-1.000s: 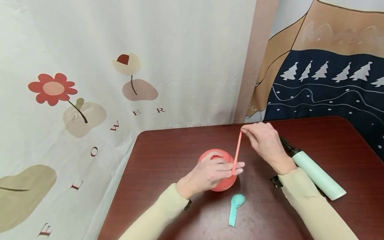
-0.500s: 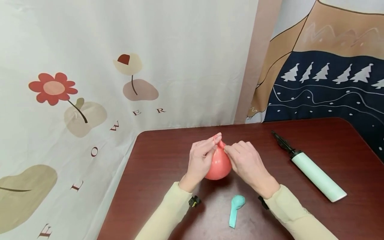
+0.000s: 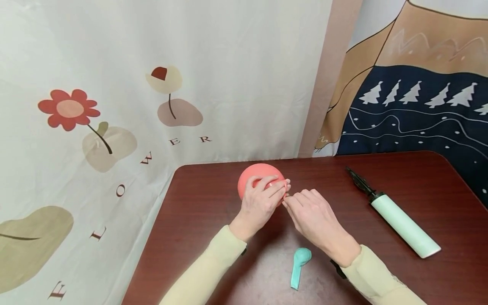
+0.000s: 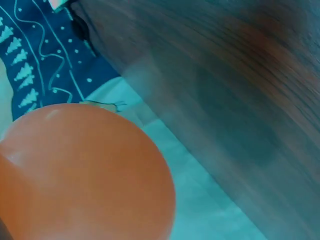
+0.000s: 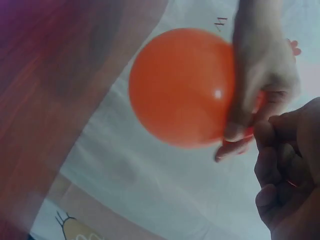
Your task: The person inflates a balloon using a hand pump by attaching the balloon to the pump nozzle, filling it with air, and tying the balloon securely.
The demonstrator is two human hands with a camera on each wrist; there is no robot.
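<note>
A round, inflated red balloon (image 3: 256, 171) is above the table toward its back, with my left hand (image 3: 260, 201) over its near right side. My left fingers grip it at the neck, and a strip of the neck loops over them. Just to the right, my right hand (image 3: 314, 218) pinches the neck's end between thumb and forefinger, close to the left fingertips. In the right wrist view the balloon (image 5: 175, 90) hangs from the left hand (image 5: 265, 65), and the right hand's other fingers are curled in. The balloon (image 4: 95, 175) hides the left fingers in the left wrist view.
A flat teal balloon (image 3: 301, 260) lies on the table (image 3: 198, 199) in front of my hands. At the right lies a pale green hand pump (image 3: 406, 224) with a black nozzle end. Printed curtains (image 3: 244, 76) hang behind the table's back edge.
The neck, stretched long by the right hand one second ago, is now short between both hands. The hands came together; the balloon tipped downward, then swung up and away to the left.
</note>
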